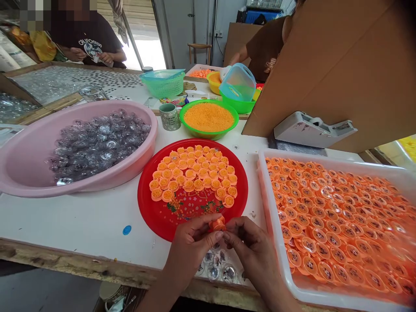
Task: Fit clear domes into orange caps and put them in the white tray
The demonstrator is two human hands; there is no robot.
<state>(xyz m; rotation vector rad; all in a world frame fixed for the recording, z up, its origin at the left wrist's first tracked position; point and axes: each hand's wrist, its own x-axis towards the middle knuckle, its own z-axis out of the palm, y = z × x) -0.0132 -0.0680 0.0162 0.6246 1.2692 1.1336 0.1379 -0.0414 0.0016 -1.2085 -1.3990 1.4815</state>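
Observation:
Over the near edge of the red tray [147, 216], my left hand [195, 238] pinches a small orange plastic cup [219, 222] between thumb and fingers. My right hand [251, 245] meets it from the other side, with thumb and fingertips closed at the cup's edge. Fingers cover part of the cup. Below my hands, several clear plastic domes [229, 273] lie on the table. On the tray stand rows of orange cups [190, 174] filled with small orange beads, and loose beads lie around them.
A pink basin [19, 151] of clear domes stands left; a white crate [279, 260] of lidded orange cups stands right. Behind the tray are a green bowl [208, 118] of orange beads and a mug [169, 117]. Cardboard [325, 65] rises at right. Two people work across the table.

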